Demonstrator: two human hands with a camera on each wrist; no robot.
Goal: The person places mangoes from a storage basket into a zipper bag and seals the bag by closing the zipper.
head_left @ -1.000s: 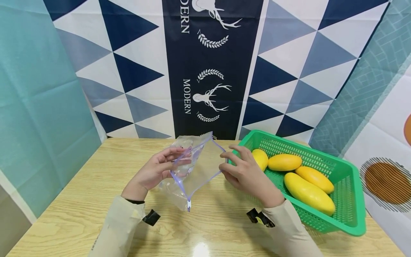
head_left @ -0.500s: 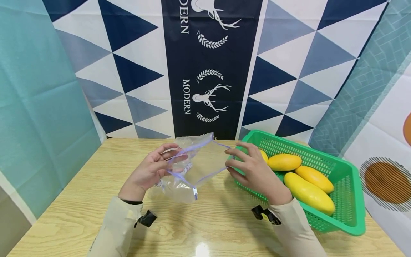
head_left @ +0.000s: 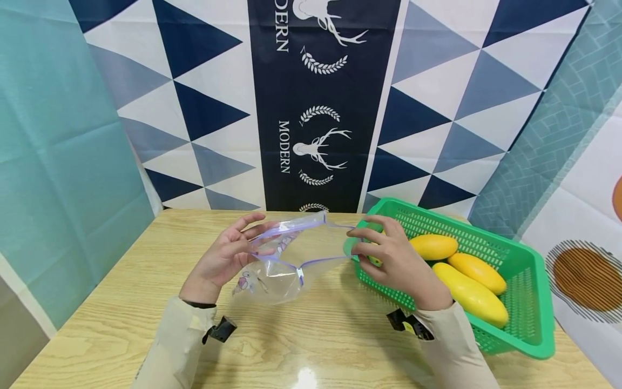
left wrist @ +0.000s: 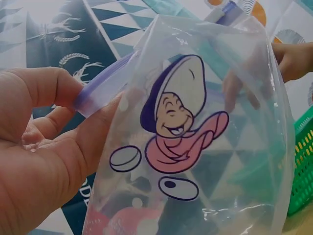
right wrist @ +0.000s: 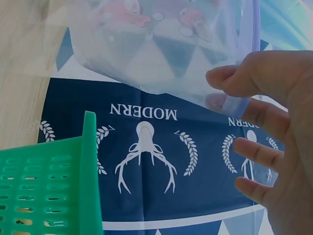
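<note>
A clear zipper bag (head_left: 279, 281) is stretched wide at its mouth above the table (head_left: 146, 319) in the head view. Purple zip strips line the opening, and a white slider (head_left: 299, 273) sits at the near corner. My left hand (head_left: 221, 259) pinches the left end of the mouth between thumb and fingers. At the opposite end, my right hand (head_left: 396, 262) pinches the rim, its other fingers spread in the right wrist view. The left wrist view shows a cartoon print (left wrist: 171, 122) on the bag's side.
Close to my right hand stands a green plastic basket (head_left: 546, 319) holding several yellow mangoes (head_left: 468, 294); the hand partly covers one of them. A patterned cloth (head_left: 316, 86) hangs behind the table, with a teal cloth (head_left: 73, 135) at the left.
My right hand has moved to the right, partly over the basket, and my left hand slightly left. The bag's mouth has widened, and its near corner with the slider has risen.
</note>
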